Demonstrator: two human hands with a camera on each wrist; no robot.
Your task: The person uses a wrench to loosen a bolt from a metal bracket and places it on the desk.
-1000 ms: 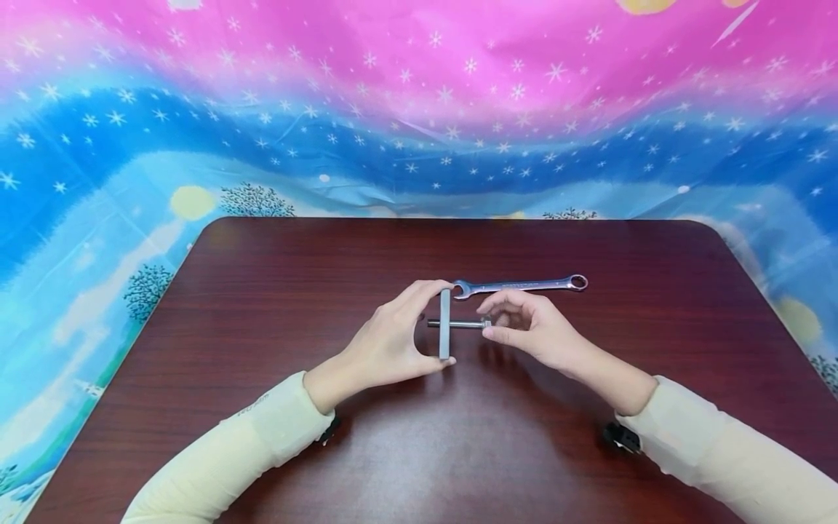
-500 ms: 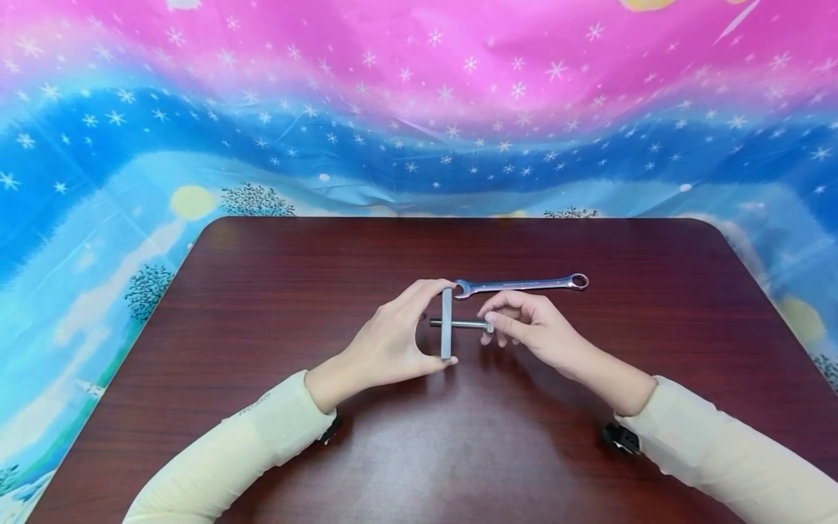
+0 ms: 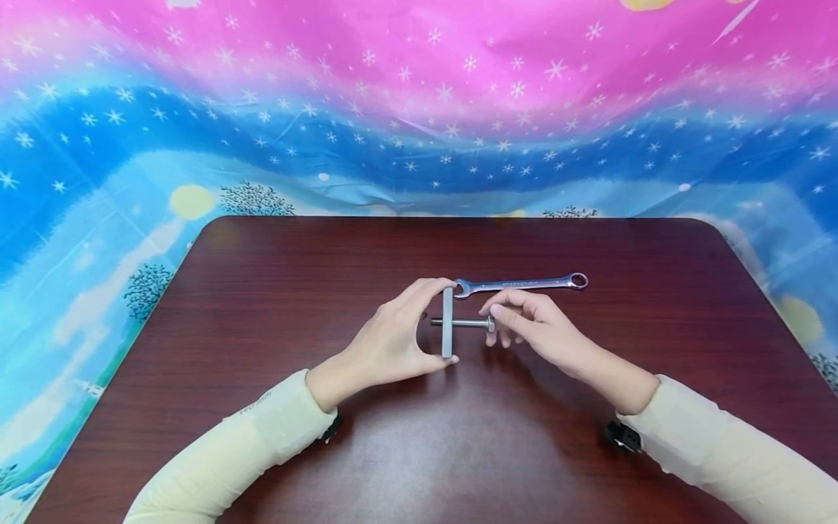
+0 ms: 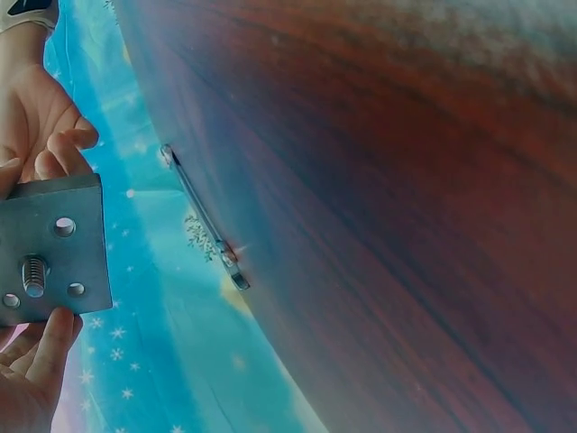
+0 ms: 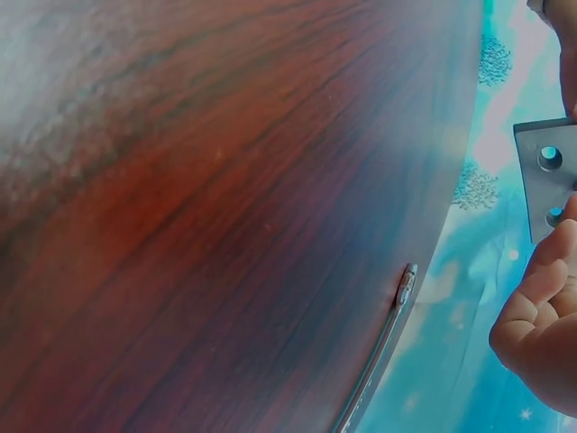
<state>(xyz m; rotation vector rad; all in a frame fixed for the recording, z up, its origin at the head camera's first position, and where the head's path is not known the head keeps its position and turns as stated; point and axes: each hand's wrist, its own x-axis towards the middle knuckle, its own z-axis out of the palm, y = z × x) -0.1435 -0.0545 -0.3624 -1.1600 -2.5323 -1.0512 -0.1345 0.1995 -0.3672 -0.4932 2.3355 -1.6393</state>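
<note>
On my head feed, I have a dark reddish-brown surface (image 3: pixel 327 251) with wood grain running from side to side. I can make out both far corners, which are rounded, while the near edge falls outside my view. A pale glare spreads over the glossy front middle. Lying flat on it, right of centre and toward the far side, I see one shiny metal wrench (image 3: pixel 521 284). Its open end points left, its ring end right, slightly farther from me. The marking along its shank is too small for me to read.
</note>
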